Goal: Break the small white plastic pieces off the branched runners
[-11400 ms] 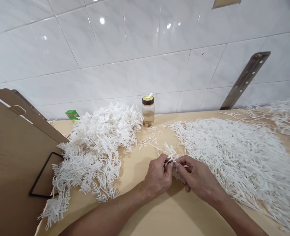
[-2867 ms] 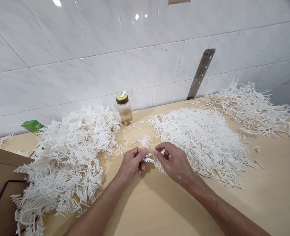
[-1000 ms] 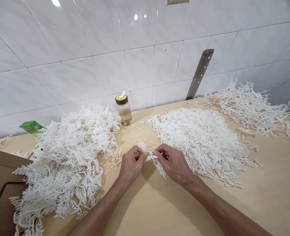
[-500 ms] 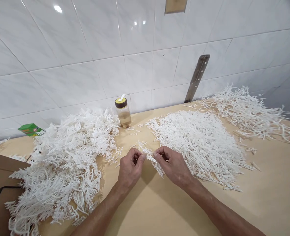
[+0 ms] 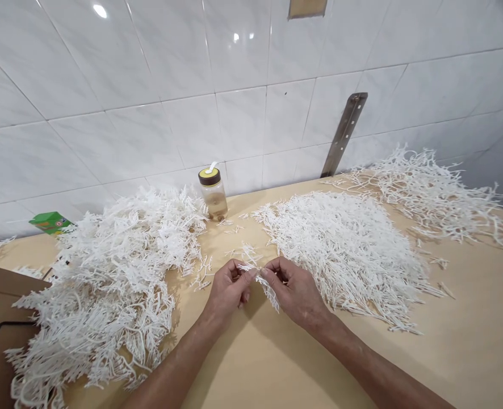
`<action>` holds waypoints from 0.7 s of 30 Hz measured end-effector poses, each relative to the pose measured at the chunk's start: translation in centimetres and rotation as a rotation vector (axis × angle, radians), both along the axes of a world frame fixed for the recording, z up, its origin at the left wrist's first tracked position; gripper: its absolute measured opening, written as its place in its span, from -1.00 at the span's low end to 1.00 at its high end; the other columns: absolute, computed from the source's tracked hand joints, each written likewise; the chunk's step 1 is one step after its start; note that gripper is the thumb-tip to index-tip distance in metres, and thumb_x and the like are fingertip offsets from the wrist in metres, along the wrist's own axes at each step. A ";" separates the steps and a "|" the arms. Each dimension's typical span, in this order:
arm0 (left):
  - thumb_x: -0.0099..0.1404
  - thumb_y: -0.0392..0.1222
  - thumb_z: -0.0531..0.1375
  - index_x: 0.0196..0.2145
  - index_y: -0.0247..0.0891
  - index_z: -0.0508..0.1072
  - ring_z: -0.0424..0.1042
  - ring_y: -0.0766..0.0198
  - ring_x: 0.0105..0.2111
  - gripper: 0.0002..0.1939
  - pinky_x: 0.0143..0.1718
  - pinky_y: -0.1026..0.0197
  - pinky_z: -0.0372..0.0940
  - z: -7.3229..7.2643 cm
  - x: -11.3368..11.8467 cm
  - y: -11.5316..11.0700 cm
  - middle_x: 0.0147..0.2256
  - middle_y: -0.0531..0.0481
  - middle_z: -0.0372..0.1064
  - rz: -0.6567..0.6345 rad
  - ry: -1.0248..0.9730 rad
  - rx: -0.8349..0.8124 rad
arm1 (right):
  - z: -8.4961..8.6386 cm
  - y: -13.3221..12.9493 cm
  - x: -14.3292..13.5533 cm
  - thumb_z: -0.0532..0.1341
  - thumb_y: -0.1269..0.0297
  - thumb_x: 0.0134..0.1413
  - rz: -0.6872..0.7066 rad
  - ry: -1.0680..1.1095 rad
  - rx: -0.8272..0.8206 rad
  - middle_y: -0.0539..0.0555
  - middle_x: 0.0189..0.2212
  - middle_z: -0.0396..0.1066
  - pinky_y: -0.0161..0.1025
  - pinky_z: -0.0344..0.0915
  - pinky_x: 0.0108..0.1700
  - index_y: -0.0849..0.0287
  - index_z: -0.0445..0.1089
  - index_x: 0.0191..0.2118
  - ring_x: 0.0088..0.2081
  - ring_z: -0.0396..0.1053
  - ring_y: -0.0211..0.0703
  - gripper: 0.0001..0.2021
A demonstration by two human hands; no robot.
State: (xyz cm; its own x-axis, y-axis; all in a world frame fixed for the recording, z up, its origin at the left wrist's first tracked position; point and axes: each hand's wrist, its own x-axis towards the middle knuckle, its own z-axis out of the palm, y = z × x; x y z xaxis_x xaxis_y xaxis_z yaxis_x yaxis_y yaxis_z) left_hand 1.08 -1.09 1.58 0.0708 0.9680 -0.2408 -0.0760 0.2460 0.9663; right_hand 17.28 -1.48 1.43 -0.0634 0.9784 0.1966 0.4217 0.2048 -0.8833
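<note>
Between my hands is a white branched plastic-looking sprig (image 5: 270, 294), its lower part hanging down over the table. My left hand (image 5: 229, 288) pinches it with thumb and forefinger from the left. From the right, my right hand (image 5: 292, 287) pinches it too, the fingertips of both hands nearly touching. A few loose white bits (image 5: 248, 251) lie on the table just beyond my fingers. To the left rises a tangled heap of white branched sprigs (image 5: 119, 272). On the right, close to my right hand, spreads a flatter pile of short white pieces (image 5: 349, 250).
A lidded bottle with brownish liquid (image 5: 216, 203) stands by the wall. Long bare white stems (image 5: 447, 196) lie at the far right. A green box (image 5: 50, 222) sits behind the left heap, a brown box (image 5: 4, 318) at the left edge. A metal bracket (image 5: 344, 136) leans against the tiles.
My hands have come closer together, and the sprig's upper end now lies over my left fingertips. A few loose pieces beside the left heap have shifted.
</note>
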 end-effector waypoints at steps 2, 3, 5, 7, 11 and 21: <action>0.07 0.09 0.36 -0.42 -0.24 0.33 0.08 0.46 -0.72 -0.61 -0.70 0.39 -0.07 0.2 -0.1 -0.1 -0.72 0.20 0.15 -0.004 -0.023 -0.007 | -0.2 -0.1 -0.1 0.15 0.06 0.22 0.033 0.003 -0.022 -0.04 -0.58 0.37 -0.30 0.20 -0.48 0.13 0.41 -0.41 -0.55 0.26 -0.25 -0.71; 0.07 0.08 0.36 -0.44 -0.24 0.34 0.08 0.45 -0.71 -0.62 -0.70 0.39 -0.07 0.3 -0.2 -0.2 -0.72 0.19 0.16 -0.003 -0.035 -0.013 | -0.3 -0.1 -0.1 0.15 0.06 0.22 0.049 0.007 -0.030 -0.04 -0.57 0.39 -0.30 0.20 -0.47 0.13 0.42 -0.40 -0.55 0.27 -0.25 -0.72; 0.07 0.07 0.36 -0.45 -0.25 0.35 0.08 0.45 -0.70 -0.63 -0.69 0.37 -0.07 0.3 -0.3 -0.1 -0.71 0.18 0.17 0.000 -0.057 -0.023 | -0.4 -0.1 0.0 0.16 0.06 0.22 0.069 0.020 -0.046 -0.04 -0.56 0.41 -0.30 0.22 -0.48 0.12 0.45 -0.36 -0.55 0.28 -0.24 -0.73; 0.08 0.08 0.36 -0.45 -0.25 0.36 0.06 0.46 -0.70 -0.63 -0.68 0.37 -0.09 0.3 -0.5 0.0 -0.71 0.18 0.16 -0.012 -0.069 -0.031 | -0.5 -0.1 0.1 0.17 0.07 0.20 0.073 0.027 -0.059 -0.04 -0.57 0.41 -0.30 0.22 -0.50 0.12 0.47 -0.33 -0.57 0.29 -0.24 -0.75; 0.08 0.08 0.36 -0.44 -0.26 0.37 0.05 0.46 -0.68 -0.63 -0.67 0.37 -0.10 0.4 -0.6 0.1 -0.69 0.18 0.14 -0.059 -0.101 -0.038 | -0.6 0.1 0.2 0.19 0.09 0.19 0.062 0.025 -0.054 -0.04 -0.59 0.40 -0.30 0.20 -0.53 0.12 0.47 -0.34 -0.59 0.27 -0.24 -0.76; 0.13 0.01 0.34 -0.32 -0.23 0.36 0.14 0.43 -0.64 -0.68 -0.67 0.38 0.04 0.3 0.2 -0.7 -0.59 0.13 0.26 -0.095 -0.162 0.020 | -0.3 -0.2 -0.6 0.18 0.16 0.16 -0.014 0.054 -0.036 -0.02 -0.57 0.43 -0.30 0.21 -0.50 0.13 0.41 -0.38 -0.56 0.30 -0.22 -0.81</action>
State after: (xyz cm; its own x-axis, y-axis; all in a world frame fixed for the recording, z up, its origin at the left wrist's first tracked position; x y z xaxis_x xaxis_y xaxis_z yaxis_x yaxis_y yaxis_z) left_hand 1.30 -1.77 1.90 0.1987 0.9595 -0.1997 -0.2086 0.2405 0.9480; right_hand 16.73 -1.63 1.12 -0.0399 0.9856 0.1641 0.3755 0.1670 -0.9116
